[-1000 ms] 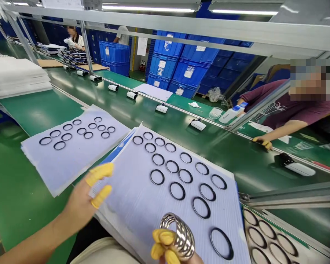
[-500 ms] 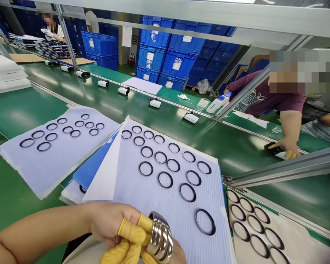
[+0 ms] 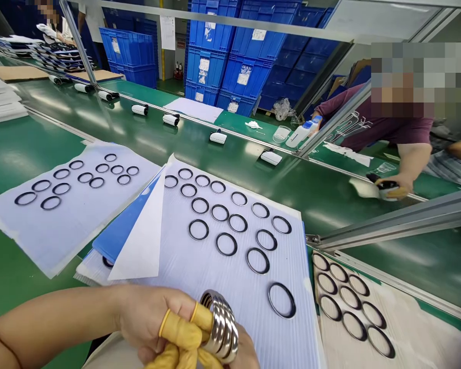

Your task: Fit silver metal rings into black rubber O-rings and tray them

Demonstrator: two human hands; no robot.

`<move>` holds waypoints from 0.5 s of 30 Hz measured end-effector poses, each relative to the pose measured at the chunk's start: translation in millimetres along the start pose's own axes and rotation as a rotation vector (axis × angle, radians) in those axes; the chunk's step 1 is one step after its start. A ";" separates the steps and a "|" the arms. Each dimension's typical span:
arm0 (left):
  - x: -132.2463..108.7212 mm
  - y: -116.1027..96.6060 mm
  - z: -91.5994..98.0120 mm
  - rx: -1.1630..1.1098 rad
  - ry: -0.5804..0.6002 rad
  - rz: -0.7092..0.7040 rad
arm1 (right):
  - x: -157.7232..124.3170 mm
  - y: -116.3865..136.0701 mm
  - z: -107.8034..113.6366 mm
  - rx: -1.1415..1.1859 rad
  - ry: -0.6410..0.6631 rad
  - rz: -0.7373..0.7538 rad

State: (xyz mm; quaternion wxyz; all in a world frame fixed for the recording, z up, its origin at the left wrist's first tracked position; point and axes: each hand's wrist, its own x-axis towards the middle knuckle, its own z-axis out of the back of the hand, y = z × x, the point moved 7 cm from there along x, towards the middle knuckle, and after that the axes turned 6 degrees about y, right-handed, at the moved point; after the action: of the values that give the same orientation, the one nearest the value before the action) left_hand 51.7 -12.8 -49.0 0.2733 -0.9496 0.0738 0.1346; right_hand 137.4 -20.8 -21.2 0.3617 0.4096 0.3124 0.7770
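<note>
Several shiny metal rings [image 3: 222, 328] are bunched in a stack at the bottom middle, gripped between my two hands. My left hand [image 3: 165, 323], with yellow finger cots, comes in from the left and closes its thumb and fingers on the stack's near side. Behind and right of the rings is my right hand [image 3: 246, 351], closed against them, its fingers largely hidden by the stack. Just beyond my hands, a white sheet [image 3: 200, 266] bears several dark-edged rings [image 3: 281, 300] laid out flat, with a lifted white corner and a blue sheet [image 3: 123, 225] at its left.
More rings lie on a white sheet [image 3: 72, 225] at left and a beige sheet [image 3: 411, 328] at right. Beyond runs a green conveyor [image 3: 246, 169] carrying white-and-black parts [image 3: 218, 137]. A metal frame post [image 3: 399, 218] slants in at right. Across the belt, a co-worker's hand [image 3: 401, 185] holds a part.
My view has shifted slightly, and the sheets appear a little higher and farther left. My hands still hold the rings. The co-worker's hand has lifted a part off the belt.
</note>
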 end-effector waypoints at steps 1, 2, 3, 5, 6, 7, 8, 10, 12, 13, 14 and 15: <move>0.0 -0.2 -0.2 -0.016 0.004 -0.005 | 1.0 1.0 1.5 0.011 -0.007 -0.004; 0.1 -0.4 -0.7 -0.033 0.014 -0.010 | 0.4 0.5 1.3 0.033 0.004 -0.010; 0.3 -0.5 -1.9 -0.050 0.030 -0.016 | -1.7 -2.0 -0.1 0.058 0.023 -0.023; 1.6 -0.9 -4.0 -0.083 0.058 -0.031 | -9.4 -11.0 -7.5 0.110 0.083 -0.057; 2.9 -0.6 -4.4 -0.094 0.065 -0.035 | -14.0 -16.9 -12.5 0.131 0.111 -0.080; 4.6 0.4 -4.5 -0.100 0.067 -0.033 | -18.3 -22.9 -17.3 0.148 0.127 -0.104; 6.4 1.7 -3.8 -0.105 0.061 -0.029 | -21.8 -28.1 -21.1 0.164 0.130 -0.124; 9.7 4.8 -2.2 -0.113 0.046 -0.014 | -25.4 -34.3 -23.2 0.191 0.097 -0.139; 11.4 6.6 -1.4 -0.120 0.036 -0.006 | -25.1 -31.7 -14.6 0.176 0.022 -0.100; 11.4 6.5 -1.4 -0.118 0.030 -0.005 | -24.1 -28.5 -9.5 0.165 0.014 -0.085; 11.1 5.7 -2.1 -0.117 0.029 -0.006 | -23.0 -25.0 -4.2 0.170 0.020 -0.079; 10.4 4.4 -3.3 -0.117 0.030 -0.009 | -22.2 -21.7 0.7 0.194 0.032 -0.087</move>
State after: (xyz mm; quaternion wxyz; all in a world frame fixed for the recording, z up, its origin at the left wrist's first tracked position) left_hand 61.4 -19.0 -51.6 0.2168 -0.9661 0.0658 0.1234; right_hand 153.7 -27.0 -47.0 0.3487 0.4165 0.4095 0.7330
